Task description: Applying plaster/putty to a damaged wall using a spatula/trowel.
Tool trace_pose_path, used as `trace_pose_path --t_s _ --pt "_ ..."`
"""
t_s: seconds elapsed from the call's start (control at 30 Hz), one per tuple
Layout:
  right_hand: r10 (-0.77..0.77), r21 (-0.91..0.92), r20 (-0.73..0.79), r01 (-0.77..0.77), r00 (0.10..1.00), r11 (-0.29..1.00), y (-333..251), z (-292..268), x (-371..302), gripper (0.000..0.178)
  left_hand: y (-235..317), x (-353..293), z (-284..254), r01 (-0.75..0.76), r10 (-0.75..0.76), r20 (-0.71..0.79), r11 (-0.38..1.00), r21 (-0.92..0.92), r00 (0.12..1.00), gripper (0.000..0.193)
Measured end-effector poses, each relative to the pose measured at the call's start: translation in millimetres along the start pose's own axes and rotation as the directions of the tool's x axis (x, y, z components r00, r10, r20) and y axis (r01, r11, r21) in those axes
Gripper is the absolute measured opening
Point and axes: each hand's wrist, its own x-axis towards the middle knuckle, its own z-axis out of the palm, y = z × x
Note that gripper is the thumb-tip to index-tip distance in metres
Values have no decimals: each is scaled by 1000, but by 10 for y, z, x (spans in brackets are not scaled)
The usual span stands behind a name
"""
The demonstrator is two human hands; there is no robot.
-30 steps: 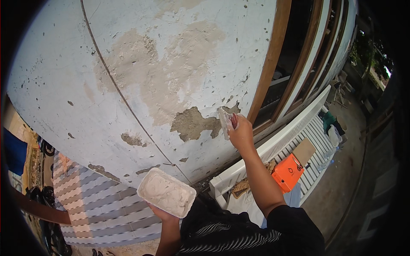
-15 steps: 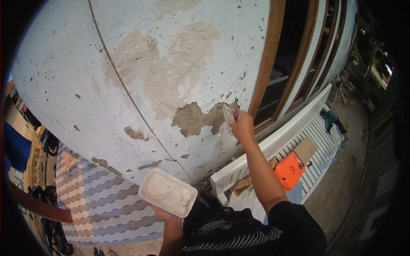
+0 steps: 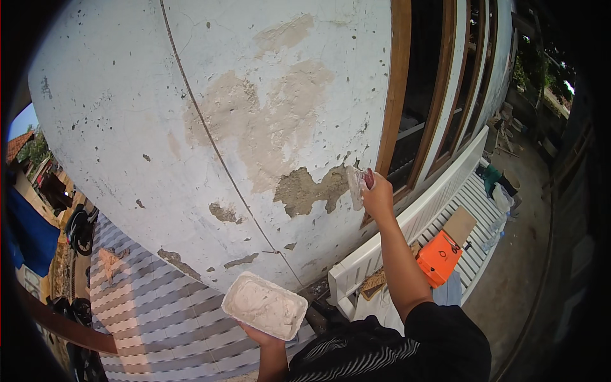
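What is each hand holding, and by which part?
Right hand: a scraper, by its red handle. Left hand: a tub of paste, from underneath; fingers hidden.

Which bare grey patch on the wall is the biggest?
The jagged patch just left of the red-handled scraper in the right hand; it spreads clearly wider than the smaller patch to its lower left.
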Motion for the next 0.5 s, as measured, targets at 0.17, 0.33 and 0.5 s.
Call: trace_pose_path --t_s 0.17,0.33,0.5 --pt "73 24 -54 -72 996 997 -69 -118 100 14 112 -90 42 7 -8 -39 1000 -11 999 71" --pt "79 15 -65 -78 995 997 84 -43 259 14 113 -140 26 -18 17 -62 1000 -15 998 70" --pt "23 -48 50 -21 998 999 179 0 272 13 -56 -91 117 -73 73 -56 997 -4 996 71"
